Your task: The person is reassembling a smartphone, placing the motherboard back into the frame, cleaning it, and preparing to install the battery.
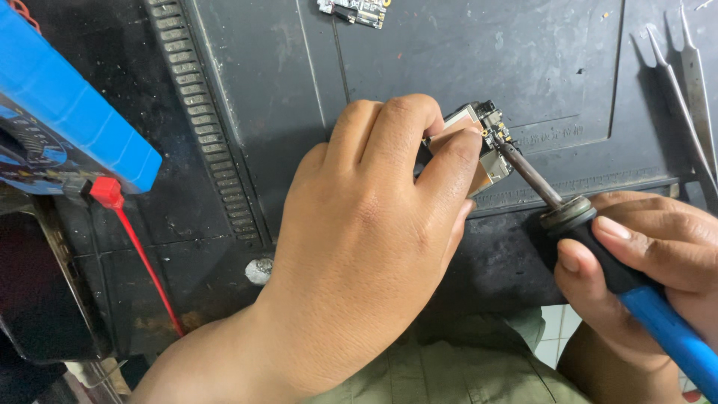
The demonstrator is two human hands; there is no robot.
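Head view looks straight down on a small circuit board [486, 142], a stubby rectangle with a pale metal shield, gold-toned edges and tiny dark parts along its upper rim. It sits over the black work mat [464, 52], pinched in the left hand [366, 247]: thumb and forefinger close together on its left side, the rest of the fingers curled over, so much of the board is hidden behind them. The soldering iron [598, 258] comes in from the lower right, its dull grey tip touching the board's top right corner. The shaft is thin bare metal, then a round collar, a black rubbery grip and a smooth blue handle. The right hand [658, 262] is wrapped tight around that grip, thumb and fingers clamped just behind the collar.

The mat is matte, scuffed, and moulded with shallow rectangular recesses and a ribbed strip down its left side. One recess at the top holds another board [355, 10], only partly in view. Steel tweezers [684, 97], slim and pointed, lie at the right edge, well apart from the hands. At left, a blue box [71, 112] with a dial face, and a red lead [142, 262] trailing from it over the mat. Olive cloth [464, 366] shows at the bottom.
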